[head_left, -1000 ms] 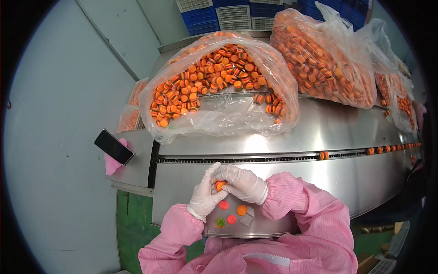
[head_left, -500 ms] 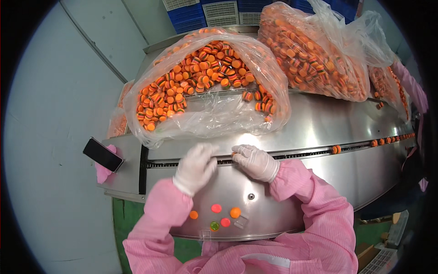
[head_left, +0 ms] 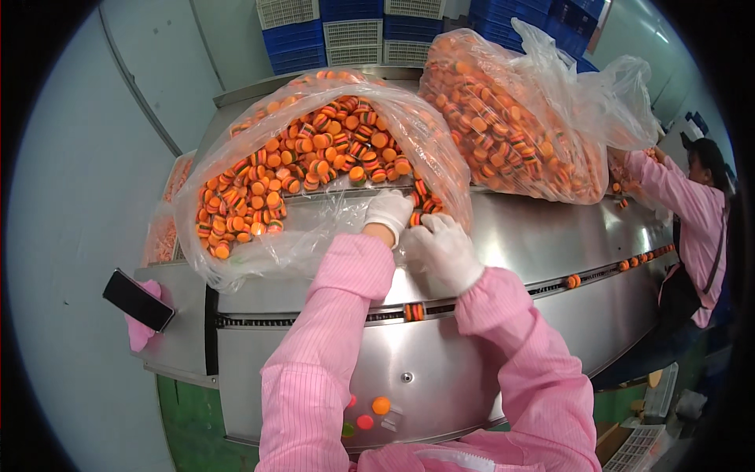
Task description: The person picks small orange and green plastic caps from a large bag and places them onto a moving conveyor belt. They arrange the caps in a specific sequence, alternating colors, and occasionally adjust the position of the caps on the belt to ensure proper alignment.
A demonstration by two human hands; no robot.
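- Bench (head_left: pixel 452 370): steel, under bag.
- Bag (head_left: pixel 311 242): mouth gaping.
- Left hand (head_left: pixel 391 211): at bag mouth; fingers hidden, grip can't be told.
- Right hand (head_left: pixel 445 250): fingers curled; hold unclear.
- Candies (head_left: pixel 432 206): bag's right side, just beyond right hand, right of left hand, near both; axes mixed.

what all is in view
open bag: 1, clear, centre
second bag: 1, clear, right of it
striped pieces: many, mostly orange, bags and channel
channel: 1, dark, across table
table: 1, silver, centre
discs: 4 visible, orange, green, two pink, table front
plastic bits: several, clear, beside discs
phone: 1, black, left
cloth: 1, pink, under phone
crates: several, blue and white, back
wall: 1, pale, left
floor: 1, green, below
co-worker: 1, pink top, right
left hand: 1, white glove, open bag's mouth
right hand: 1, white glove, beside left
sleeves: 2, pink, front
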